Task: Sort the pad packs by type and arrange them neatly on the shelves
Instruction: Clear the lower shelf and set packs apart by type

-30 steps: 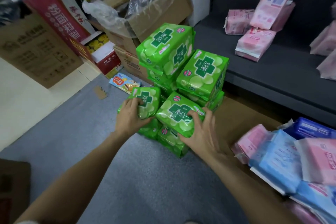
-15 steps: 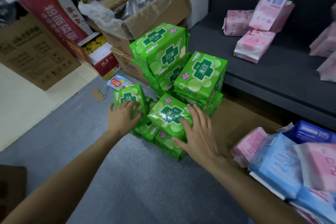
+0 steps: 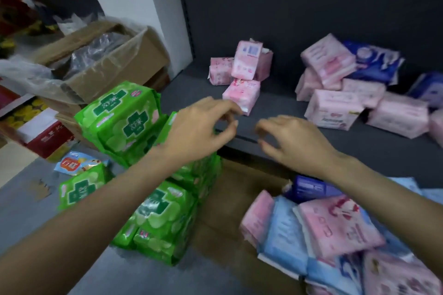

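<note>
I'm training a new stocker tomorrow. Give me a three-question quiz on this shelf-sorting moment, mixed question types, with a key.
1. True or false: the left hand is gripping a pack.
2. Which colour of packs is stacked on the floor left of the shelf? A) green B) blue C) pink
3. Fill in: the small group of packs nearest the shelf's left end is ____ in colour.

Key:
1. False. Both it and the right hand hover empty over the shelf edge, fingers loosely curled.
2. A, the green packs.
3. Pink, the pink packs.
</note>
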`<action>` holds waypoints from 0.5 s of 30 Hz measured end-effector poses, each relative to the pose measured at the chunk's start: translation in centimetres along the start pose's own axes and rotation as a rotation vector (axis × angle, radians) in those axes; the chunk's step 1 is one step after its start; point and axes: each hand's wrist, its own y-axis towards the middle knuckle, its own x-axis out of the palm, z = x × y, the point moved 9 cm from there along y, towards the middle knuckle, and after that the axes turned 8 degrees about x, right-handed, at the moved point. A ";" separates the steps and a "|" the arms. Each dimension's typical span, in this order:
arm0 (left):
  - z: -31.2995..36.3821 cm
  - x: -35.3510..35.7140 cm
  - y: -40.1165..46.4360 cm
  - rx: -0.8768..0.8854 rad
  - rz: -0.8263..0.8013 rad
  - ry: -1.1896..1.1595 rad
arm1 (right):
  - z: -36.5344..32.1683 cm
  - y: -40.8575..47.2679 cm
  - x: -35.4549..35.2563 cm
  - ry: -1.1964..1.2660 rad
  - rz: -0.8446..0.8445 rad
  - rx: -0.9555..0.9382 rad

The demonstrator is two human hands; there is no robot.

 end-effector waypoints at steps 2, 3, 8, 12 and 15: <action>-1.0 4.2 3.5 -0.046 -0.103 -0.036 | 4.9 0.9 -0.8 -0.071 0.029 0.079; -2.0 6.6 4.7 -0.081 -0.165 -0.040 | 7.1 1.4 -1.1 -0.100 0.056 0.107; -7.2 15.6 8.0 -0.256 -0.312 -0.016 | 16.3 3.4 -0.7 -0.306 0.034 0.312; -7.8 20.9 11.8 -0.382 -0.263 -0.252 | 23.6 3.2 1.7 -0.433 -0.179 0.514; -6.7 24.5 15.2 -0.631 -0.176 -0.633 | 27.3 2.2 3.7 -0.303 -0.297 0.596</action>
